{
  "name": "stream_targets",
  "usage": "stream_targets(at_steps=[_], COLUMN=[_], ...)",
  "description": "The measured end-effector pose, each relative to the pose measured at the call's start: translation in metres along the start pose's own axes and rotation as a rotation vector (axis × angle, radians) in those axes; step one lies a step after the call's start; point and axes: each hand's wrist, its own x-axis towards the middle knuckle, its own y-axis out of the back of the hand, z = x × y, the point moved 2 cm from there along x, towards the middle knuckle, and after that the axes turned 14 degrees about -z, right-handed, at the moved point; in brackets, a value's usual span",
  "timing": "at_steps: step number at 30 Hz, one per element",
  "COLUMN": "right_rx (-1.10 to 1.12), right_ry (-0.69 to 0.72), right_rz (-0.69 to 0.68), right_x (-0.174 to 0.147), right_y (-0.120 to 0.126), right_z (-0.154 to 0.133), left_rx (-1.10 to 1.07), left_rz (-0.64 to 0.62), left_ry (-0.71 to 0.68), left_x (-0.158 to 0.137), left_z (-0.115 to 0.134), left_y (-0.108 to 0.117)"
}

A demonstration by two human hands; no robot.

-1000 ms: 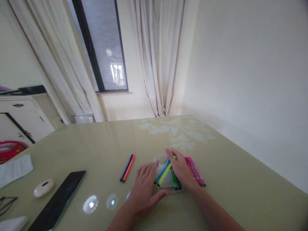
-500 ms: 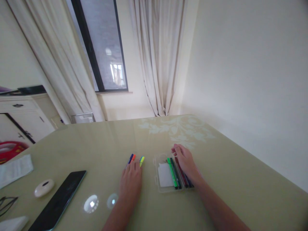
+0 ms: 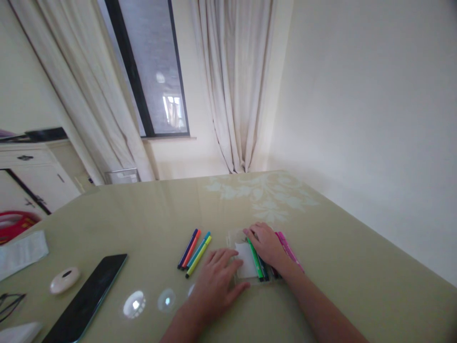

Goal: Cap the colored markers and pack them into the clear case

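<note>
A shallow clear plastic case (image 3: 232,236) lies on the table, with a white card (image 3: 246,264) in its left part. A bright green marker (image 3: 255,259) and a dark marker (image 3: 264,272) rest in it, beside more markers partly under my right hand. My right hand (image 3: 267,244) reaches over the case, fingers loosely bent at the green marker's upper end; its fingertips are partly hidden. My left hand (image 3: 219,278) is open, fingers spread at the case's left edge. Left of it lie a navy marker (image 3: 187,248), an orange marker (image 3: 192,248), a teal marker (image 3: 198,250) and a yellow marker (image 3: 199,257).
Pink markers (image 3: 289,250) lie right of the case, partly behind my right forearm. To the left are a black phone or tablet (image 3: 89,295), a white oval object (image 3: 64,280), a folded pale cloth or mask (image 3: 23,255) and a dark cable (image 3: 10,305).
My left hand has left the navy, orange, teal and yellow markers and moved right to the case. My right hand has shifted slightly left and nearer, over the green marker's end.
</note>
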Motion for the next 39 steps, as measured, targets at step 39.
stream_targets(at_steps=[39], right_rx=[0.918], right_ry=[-0.091], right_rz=[0.17], right_x=[-0.004], right_y=[0.004], right_z=[-0.023], left_rx=[0.112], left_rz=[0.388], left_ry=[0.453], left_x=[-0.006], left_z=[-0.053], left_y=[0.033])
